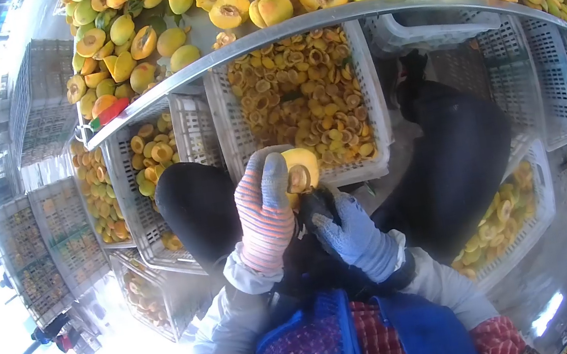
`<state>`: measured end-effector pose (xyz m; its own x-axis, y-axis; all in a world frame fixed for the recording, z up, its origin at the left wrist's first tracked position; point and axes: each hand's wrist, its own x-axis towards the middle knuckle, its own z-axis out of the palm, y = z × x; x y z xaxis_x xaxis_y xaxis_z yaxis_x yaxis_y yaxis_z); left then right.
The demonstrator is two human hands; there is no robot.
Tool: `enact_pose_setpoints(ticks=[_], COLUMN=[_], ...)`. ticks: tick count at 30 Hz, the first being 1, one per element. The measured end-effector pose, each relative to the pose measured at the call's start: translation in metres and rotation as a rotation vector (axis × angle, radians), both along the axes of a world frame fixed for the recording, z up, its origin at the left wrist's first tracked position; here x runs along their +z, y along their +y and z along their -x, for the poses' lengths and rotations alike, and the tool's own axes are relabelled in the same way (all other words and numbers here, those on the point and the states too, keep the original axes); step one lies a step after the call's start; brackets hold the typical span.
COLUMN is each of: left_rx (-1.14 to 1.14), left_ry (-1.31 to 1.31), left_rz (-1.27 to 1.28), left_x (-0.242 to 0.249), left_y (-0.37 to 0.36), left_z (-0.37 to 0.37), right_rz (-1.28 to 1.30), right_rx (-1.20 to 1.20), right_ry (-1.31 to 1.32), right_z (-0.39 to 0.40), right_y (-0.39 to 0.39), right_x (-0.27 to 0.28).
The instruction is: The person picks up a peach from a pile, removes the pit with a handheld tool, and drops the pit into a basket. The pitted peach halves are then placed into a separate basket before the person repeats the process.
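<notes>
My left hand (264, 206), in a striped knit glove, grips a halved yellow peach (304, 166) with its cut face and hollow turned up. Close beside it, at lap height, is my right hand (361, 237) in a blue-grey glove. Its fingers are curled toward the peach around something dark, and I cannot tell what that is. Just beyond both hands, between my knees, a white plastic crate (374, 100) holds a heap of brownish-yellow cut fruit pieces (300, 93).
A metal-edged table (262, 41) crosses in front, heaped with whole and halved peaches (272, 8). Crates of peaches (154, 153) stand at my left. At my right are another crate of cut fruit (505, 216) and nested crates (542, 77). Stacked crates (48, 95) rise further left.
</notes>
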<state>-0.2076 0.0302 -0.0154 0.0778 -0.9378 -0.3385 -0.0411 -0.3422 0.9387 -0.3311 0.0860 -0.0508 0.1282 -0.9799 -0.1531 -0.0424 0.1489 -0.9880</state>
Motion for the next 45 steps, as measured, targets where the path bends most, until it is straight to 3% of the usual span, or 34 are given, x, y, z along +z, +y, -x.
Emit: enact_pose_setpoints(ticks=[6, 9, 12, 15, 21, 24, 30, 34, 36, 42, 45], left_rx=[-0.037, 0.039, 0.053, 0.023, -0.088, -0.150, -0.004, -0.030, -0.055, -0.181, -0.227], left_ry=[0.044, 0.051, -0.005, -0.035, 0.004, -0.033, -0.003, -0.141, -0.123, -0.055, -0.053], left_rz=[-0.038, 0.038, 0.097, 0.090, -0.085, -0.161, 0.093, 0.200, 0.183, -0.041, -0.065], left_x=[0.005, 0.004, -0.002, 0.000, 0.004, 0.009, 0.004, 0.004, 0.003, 0.013, 0.013], left_y=[0.000, 0.005, 0.008, 0.004, -0.006, -0.009, 0.004, 0.005, 0.003, -0.004, -0.008], left_z=[-0.003, 0.009, 0.012, 0.011, -0.002, -0.007, 0.013, 0.015, 0.012, 0.002, -0.003], right_rz=[-0.080, 0.042, 0.097, 0.027, -0.168, -0.170, 0.023, 0.016, 0.057, -0.110, -0.039], right_rx=[0.043, -0.174, -0.106, -0.065, 0.061, 0.105, -0.195, -0.142, -0.115, 0.088, -0.014], right_ry=[-0.219, -0.236, -0.090, -0.123, -0.385, -0.362, -0.075, -0.119, -0.013, -0.288, -0.363], right_z=[0.000, -0.015, -0.008, -0.006, -0.003, 0.001, -0.020, -0.015, -0.012, -0.002, -0.007], right_y=[0.007, 0.015, 0.009, 0.005, 0.010, 0.010, 0.025, 0.016, 0.017, 0.015, 0.025], right_x=[-0.005, -0.013, -0.010, -0.007, -0.023, -0.020, -0.025, -0.014, -0.019, -0.030, -0.034])
